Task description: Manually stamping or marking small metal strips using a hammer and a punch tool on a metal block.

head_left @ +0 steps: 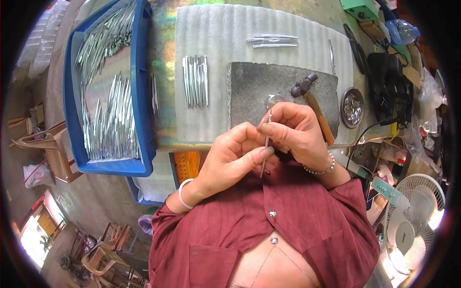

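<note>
My left hand (236, 154) and my right hand (294, 127) meet in front of my chest, at the table's near edge. Both are closed on one slim, silver metal instrument (267, 140), held nearly upright between thumbs and fingers. Its exact kind is too small to tell. Just beyond my fingers lies a dark stone block (252, 84), with a small shiny disc (274, 100) on it. A hammer (319, 115) rests across the block's right side, wooden handle toward me. My right hand is nearest to it.
A blue tray (148, 101) of similar metal pieces stands at left. A row of pieces (195, 81) and a few more (273, 41) lie on white foam (216, 29). Right of the block sits a round dish (344, 117) of small metal parts; a fan (413, 216) stands lower right.
</note>
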`<move>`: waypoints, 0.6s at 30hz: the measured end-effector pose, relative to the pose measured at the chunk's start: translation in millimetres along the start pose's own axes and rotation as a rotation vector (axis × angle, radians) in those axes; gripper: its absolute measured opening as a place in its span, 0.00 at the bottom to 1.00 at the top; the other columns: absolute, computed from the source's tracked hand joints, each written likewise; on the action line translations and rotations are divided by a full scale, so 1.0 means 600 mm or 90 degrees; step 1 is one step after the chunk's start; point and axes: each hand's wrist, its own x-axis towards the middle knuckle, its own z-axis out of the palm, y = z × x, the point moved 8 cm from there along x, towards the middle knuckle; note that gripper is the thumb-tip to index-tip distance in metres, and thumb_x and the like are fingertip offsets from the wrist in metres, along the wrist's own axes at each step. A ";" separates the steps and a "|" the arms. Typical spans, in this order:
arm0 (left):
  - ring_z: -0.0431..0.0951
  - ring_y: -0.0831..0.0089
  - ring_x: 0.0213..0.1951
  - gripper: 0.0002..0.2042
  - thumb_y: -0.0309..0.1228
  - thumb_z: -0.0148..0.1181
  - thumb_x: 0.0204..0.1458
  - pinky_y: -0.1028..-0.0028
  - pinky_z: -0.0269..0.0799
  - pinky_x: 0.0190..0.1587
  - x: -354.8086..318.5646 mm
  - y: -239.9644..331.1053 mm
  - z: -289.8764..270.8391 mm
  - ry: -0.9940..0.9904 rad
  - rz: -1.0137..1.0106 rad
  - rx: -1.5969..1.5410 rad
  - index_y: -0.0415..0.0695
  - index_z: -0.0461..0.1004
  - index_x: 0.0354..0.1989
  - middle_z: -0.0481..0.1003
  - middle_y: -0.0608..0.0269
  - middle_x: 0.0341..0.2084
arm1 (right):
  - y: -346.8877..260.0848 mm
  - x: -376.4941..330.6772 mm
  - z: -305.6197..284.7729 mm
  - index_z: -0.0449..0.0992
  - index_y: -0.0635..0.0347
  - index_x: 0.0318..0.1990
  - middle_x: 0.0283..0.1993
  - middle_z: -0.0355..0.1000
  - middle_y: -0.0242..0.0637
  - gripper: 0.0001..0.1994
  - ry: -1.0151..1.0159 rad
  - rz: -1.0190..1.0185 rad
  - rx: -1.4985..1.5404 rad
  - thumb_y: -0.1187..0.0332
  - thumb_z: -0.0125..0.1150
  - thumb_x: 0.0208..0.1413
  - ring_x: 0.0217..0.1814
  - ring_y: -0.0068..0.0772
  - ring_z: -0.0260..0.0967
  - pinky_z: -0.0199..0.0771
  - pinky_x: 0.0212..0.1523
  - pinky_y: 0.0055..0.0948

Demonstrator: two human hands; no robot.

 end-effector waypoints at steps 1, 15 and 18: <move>0.76 0.79 0.33 0.06 0.25 0.52 0.58 0.80 0.73 0.35 0.000 -0.001 -0.001 -0.001 -0.003 -0.013 0.37 0.64 0.40 0.77 0.59 0.31 | 0.000 0.001 0.001 0.73 0.65 0.33 0.24 0.71 0.28 0.04 0.006 0.013 0.004 0.73 0.60 0.55 0.24 0.12 0.65 0.61 0.21 0.13; 0.77 0.76 0.34 0.06 0.26 0.50 0.60 0.78 0.73 0.35 0.032 0.027 -0.010 -0.023 0.020 -0.057 0.38 0.62 0.41 0.77 0.56 0.32 | -0.035 0.036 0.008 0.74 0.63 0.32 0.23 0.68 0.26 0.04 0.045 -0.011 -0.019 0.73 0.59 0.56 0.19 0.10 0.56 0.53 0.18 0.13; 0.77 0.76 0.33 0.06 0.25 0.51 0.59 0.79 0.74 0.34 0.036 0.030 -0.011 -0.027 0.028 -0.079 0.38 0.62 0.39 0.76 0.56 0.31 | -0.038 0.042 0.005 0.74 0.64 0.33 0.23 0.68 0.26 0.05 0.040 -0.002 -0.051 0.72 0.57 0.57 0.19 0.10 0.55 0.52 0.17 0.14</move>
